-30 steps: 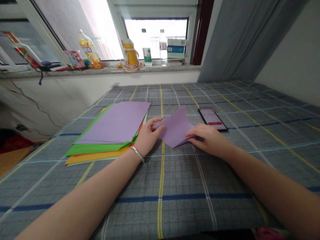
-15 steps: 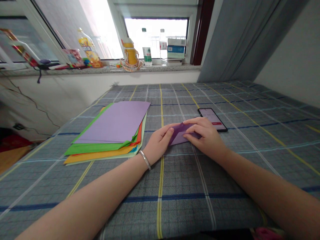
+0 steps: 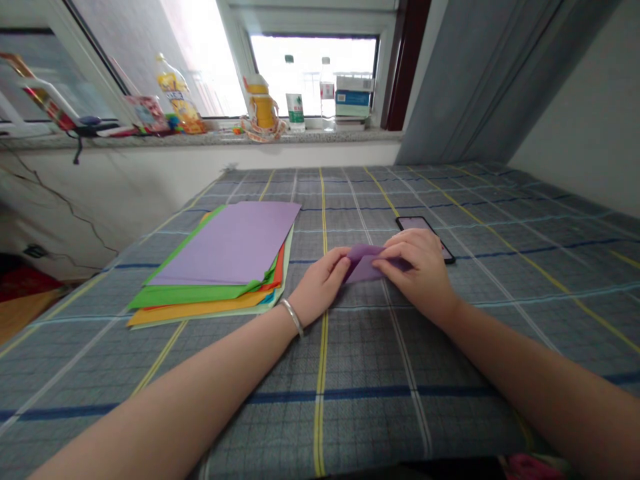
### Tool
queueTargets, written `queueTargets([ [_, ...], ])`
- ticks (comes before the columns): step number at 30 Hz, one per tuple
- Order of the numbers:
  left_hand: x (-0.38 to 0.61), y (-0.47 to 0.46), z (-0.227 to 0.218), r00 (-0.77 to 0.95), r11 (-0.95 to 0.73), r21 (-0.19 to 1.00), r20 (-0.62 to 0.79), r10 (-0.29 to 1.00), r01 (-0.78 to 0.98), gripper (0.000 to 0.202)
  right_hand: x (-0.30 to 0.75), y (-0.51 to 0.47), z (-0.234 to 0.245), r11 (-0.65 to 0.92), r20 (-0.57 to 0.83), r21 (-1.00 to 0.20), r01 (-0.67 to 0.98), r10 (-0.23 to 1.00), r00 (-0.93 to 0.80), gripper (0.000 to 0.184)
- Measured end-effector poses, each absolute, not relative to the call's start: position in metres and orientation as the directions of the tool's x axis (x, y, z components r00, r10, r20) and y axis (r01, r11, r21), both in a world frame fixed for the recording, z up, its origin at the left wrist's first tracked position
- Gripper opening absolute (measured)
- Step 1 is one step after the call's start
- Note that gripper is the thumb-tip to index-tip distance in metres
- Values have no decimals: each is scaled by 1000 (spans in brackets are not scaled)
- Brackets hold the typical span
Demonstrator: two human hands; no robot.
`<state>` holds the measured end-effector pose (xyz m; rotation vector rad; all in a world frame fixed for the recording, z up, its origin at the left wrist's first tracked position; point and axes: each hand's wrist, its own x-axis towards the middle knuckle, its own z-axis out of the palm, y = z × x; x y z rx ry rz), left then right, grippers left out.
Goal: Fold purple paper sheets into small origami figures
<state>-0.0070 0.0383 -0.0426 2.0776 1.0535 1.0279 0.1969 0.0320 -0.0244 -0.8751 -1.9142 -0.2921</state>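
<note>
A small folded purple paper (image 3: 364,265) lies on the checked cloth between my two hands. My left hand (image 3: 320,283), with a silver bangle at the wrist, pinches the paper's left edge with curled fingers. My right hand (image 3: 419,273) presses down on the paper's right part, fingers together over the fold. Most of the paper is hidden under my right fingers.
A stack of coloured sheets (image 3: 220,260), purple on top with green, orange and red below, lies to the left. A phone (image 3: 440,243) sits just beyond my right hand. Bottles and boxes line the windowsill (image 3: 260,137). A grey curtain (image 3: 480,80) hangs at the right.
The purple sheet was spread out a second ago; it has since been folded over into a smaller shape, and my right hand has moved up and onto it.
</note>
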Motion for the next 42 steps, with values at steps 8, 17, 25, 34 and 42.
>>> queueTargets([
  [8, -12, 46, -46, 548, -542, 671, 235, 802, 505, 31, 200, 23, -15, 671, 849, -183, 718, 476, -228, 14],
  [17, -9, 31, -34, 495, -590, 714, 383, 780, 377, 35, 196, 23, -19, 634, 802, -205, 746, 546, -243, 15],
  [25, -4, 25, -34, 386, -580, 600, 433, 815, 551, 32, 192, 25, -27, 625, 813, -176, 761, 528, -246, 15],
  [34, -11, 32, -37, 157, -439, 762, 418, 895, 477, 34, 208, 39, -30, 516, 683, -554, 654, 730, 2, 12],
  [42, -12, 36, -39, 102, -420, 794, 421, 901, 440, 31, 208, 53, -44, 240, 258, -963, 122, 953, 159, 37],
])
